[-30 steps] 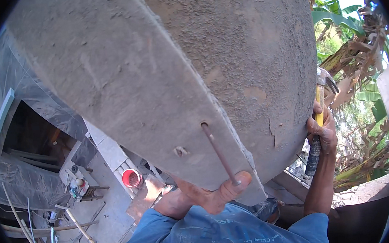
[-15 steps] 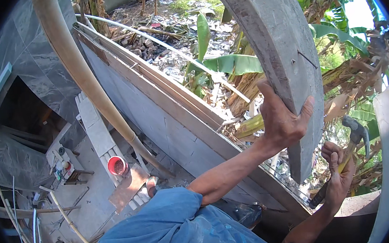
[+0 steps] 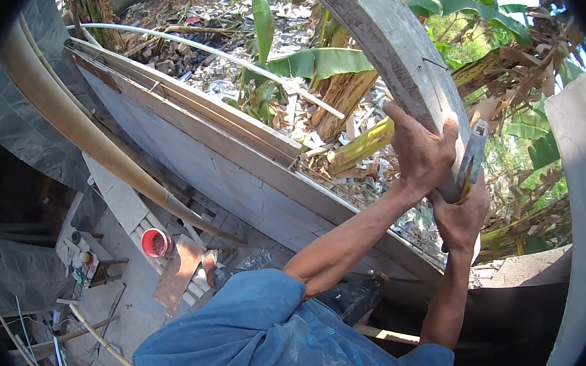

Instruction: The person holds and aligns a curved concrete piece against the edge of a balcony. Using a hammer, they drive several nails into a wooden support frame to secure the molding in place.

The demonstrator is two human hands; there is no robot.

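Note:
A grey, dusty board comes down from the top of the view, looking bent, with a nail sticking out of its face. My left hand grips the board near its lower end, with the thumb on the near face. Just below it, my right hand is closed round the handle of a claw hammer. The hammer's metal head points up beside the board's right edge. Most of the handle is hidden by my fingers, and I cannot tell whether the hammer touches the board.
A bamboo pole slants down on the left. Below stand a grey block wall and a plank platform with a red bucket. Banana plants and rubble lie beyond the wall. A pale upright panel stands at right.
My right hand has brought the hammer left and up, close beside the board and my left hand. The left hand keeps its grip. The whole view has shifted somewhat.

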